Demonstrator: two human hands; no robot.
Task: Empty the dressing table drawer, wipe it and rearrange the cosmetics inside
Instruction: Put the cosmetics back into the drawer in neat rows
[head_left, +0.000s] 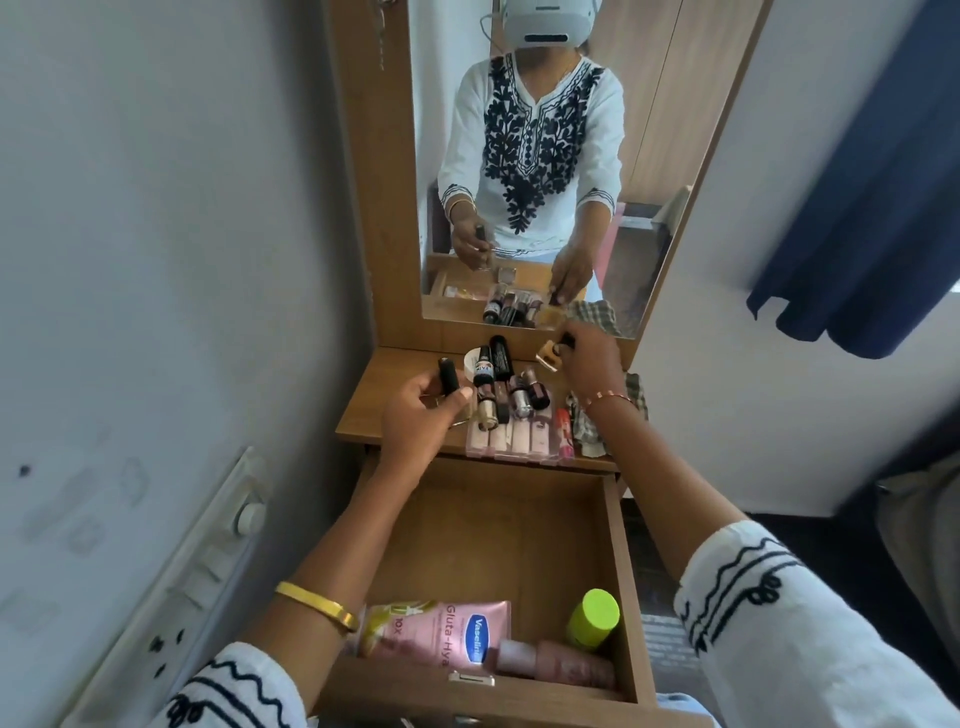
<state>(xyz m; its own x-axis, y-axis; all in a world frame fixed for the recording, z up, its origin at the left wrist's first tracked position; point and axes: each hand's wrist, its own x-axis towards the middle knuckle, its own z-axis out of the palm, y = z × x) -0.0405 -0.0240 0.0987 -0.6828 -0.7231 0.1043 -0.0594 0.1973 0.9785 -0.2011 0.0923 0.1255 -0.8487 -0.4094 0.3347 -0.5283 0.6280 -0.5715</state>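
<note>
The wood-grain drawer (621, 571) stands open at lower centre, holding a pink Vaseline tube (441, 634) lying crosswise, a pink bottle (550, 662) and a lime-capped bottle (592, 618). Above it, glossy cylindrical lipsticks (504, 384) clutter the desk (374, 410) below a mirror (654, 156). The left hand (421, 415) pinches an upright black tube (448, 375); the right hand (592, 358) pinches a small bottle (551, 356). Grey walls surround.

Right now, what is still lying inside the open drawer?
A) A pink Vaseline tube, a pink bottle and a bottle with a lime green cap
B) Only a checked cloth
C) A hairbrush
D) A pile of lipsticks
A: the drawer holds the pink Vaseline tube, a pink bottle and a bottle with a lime green cap at its near end; the lipsticks and checked cloth lie up on the tabletop.
</note>
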